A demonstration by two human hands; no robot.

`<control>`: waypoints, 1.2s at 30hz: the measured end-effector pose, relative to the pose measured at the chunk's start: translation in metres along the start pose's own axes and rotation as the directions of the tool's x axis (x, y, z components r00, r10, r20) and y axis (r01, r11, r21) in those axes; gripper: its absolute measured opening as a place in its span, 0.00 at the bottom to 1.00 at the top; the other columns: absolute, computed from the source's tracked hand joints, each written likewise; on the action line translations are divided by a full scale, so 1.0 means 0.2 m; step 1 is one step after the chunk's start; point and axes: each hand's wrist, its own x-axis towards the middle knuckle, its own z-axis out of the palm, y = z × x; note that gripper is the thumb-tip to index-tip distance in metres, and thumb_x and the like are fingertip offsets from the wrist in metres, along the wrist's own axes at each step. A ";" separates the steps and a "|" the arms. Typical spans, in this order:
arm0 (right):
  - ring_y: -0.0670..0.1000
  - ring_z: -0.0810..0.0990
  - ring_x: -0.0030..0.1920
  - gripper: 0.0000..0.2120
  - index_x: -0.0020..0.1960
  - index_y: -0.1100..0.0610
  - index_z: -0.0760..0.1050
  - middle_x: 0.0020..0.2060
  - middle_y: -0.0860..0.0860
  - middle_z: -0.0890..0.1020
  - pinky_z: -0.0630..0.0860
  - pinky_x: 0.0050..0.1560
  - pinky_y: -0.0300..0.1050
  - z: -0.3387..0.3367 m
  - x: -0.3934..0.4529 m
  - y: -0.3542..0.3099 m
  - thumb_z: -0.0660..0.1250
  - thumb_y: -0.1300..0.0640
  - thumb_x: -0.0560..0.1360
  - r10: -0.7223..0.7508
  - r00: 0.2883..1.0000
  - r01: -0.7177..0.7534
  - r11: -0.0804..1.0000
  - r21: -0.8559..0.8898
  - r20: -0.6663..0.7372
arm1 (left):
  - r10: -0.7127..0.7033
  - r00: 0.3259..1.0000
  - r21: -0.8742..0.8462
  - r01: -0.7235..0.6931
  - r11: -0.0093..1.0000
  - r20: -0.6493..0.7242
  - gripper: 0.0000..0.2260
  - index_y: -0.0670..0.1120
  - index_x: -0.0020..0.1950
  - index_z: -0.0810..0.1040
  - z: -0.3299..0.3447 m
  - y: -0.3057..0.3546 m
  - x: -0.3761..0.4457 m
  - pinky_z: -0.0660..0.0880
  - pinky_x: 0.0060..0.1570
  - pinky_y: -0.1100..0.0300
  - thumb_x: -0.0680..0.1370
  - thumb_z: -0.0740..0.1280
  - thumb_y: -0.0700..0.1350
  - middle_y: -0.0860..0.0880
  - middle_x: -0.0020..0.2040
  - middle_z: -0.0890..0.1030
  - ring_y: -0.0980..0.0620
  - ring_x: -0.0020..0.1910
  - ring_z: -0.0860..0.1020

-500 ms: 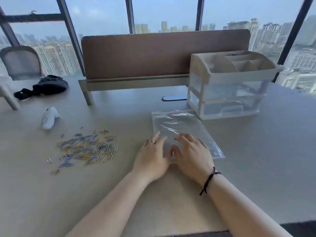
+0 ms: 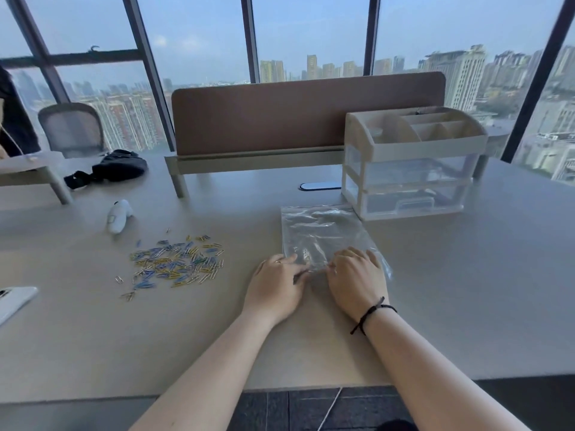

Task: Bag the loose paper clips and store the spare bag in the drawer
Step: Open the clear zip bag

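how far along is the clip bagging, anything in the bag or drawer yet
Nothing looks done yet. The paper clips lie loose on the table, none in the clear bag. In hand: the left hand and right hand work at the bag's near edge, apparently opening or separating it. Left: bag the clips and put the spare bag in the drawer unit, whose drawers are closed.

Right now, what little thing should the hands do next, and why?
Probably pinch the near edge of the clear bag and pull it open. Both the left hand and right hand rest on that edge, the bag lies flat, and the paper clips sit loose on the table.
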 end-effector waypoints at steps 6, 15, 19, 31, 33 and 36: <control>0.55 0.81 0.49 0.08 0.41 0.54 0.79 0.42 0.50 0.83 0.71 0.56 0.50 0.03 0.00 0.00 0.65 0.54 0.77 -0.072 0.987 0.074 0.997 0.004 -0.143 | -0.008 0.977 -0.177 -0.030 0.984 -0.213 0.09 0.53 0.53 0.85 0.01 -0.04 0.01 0.76 0.57 0.54 0.78 0.67 0.51 0.53 0.60 0.82 0.51 0.59 0.80; 0.49 0.79 0.46 0.11 0.47 0.52 0.77 0.45 0.45 0.81 0.72 0.44 0.45 -0.06 -0.03 -0.03 0.65 0.44 0.78 0.156 0.948 -0.013 0.890 0.455 -0.277 | -0.538 0.826 -0.925 0.055 0.377 -0.170 0.07 0.44 0.53 0.82 -0.13 -0.08 -0.06 0.80 0.56 0.47 0.79 0.68 0.44 0.46 0.58 0.83 0.46 0.53 0.83; 0.47 0.82 0.45 0.09 0.45 0.45 0.74 0.44 0.45 0.81 0.75 0.47 0.48 -0.11 -0.03 -0.02 0.61 0.42 0.79 0.389 0.910 -0.165 0.659 0.733 -0.145 | -0.398 0.904 -0.937 0.011 -0.349 0.159 0.03 0.42 0.45 0.80 -0.26 -0.09 -0.19 0.78 0.59 0.48 0.76 0.68 0.36 0.40 0.57 0.82 0.40 0.59 0.81; 0.55 0.85 0.48 0.10 0.55 0.59 0.82 0.50 0.58 0.86 0.81 0.49 0.46 -0.15 0.01 -0.10 0.70 0.55 0.77 0.216 0.923 -0.349 0.126 0.928 0.318 | 0.327 0.827 -0.880 0.475 0.032 0.458 0.11 0.35 0.45 0.80 -0.50 -0.30 -0.42 0.79 0.51 0.52 0.74 0.71 0.43 0.36 0.48 0.82 0.41 0.46 0.81; 0.55 0.84 0.48 0.13 0.57 0.60 0.82 0.48 0.56 0.86 0.81 0.48 0.46 -0.12 0.03 -0.10 0.71 0.56 0.76 0.216 0.915 -0.376 0.148 0.915 0.341 | 0.374 0.772 -0.856 0.490 0.163 0.514 0.13 0.34 0.48 0.80 -0.53 -0.32 -0.44 0.79 0.46 0.56 0.76 0.70 0.45 0.38 0.47 0.83 0.43 0.44 0.81; 0.55 0.84 0.52 0.17 0.63 0.59 0.78 0.55 0.53 0.83 0.81 0.44 0.42 -0.12 0.05 -0.14 0.73 0.61 0.74 0.172 0.930 -0.359 0.231 0.904 0.325 | 0.417 0.667 -0.786 0.514 0.343 0.618 0.15 0.32 0.51 0.80 -0.56 -0.33 -0.46 0.79 0.41 0.59 0.78 0.69 0.45 0.40 0.46 0.83 0.46 0.40 0.81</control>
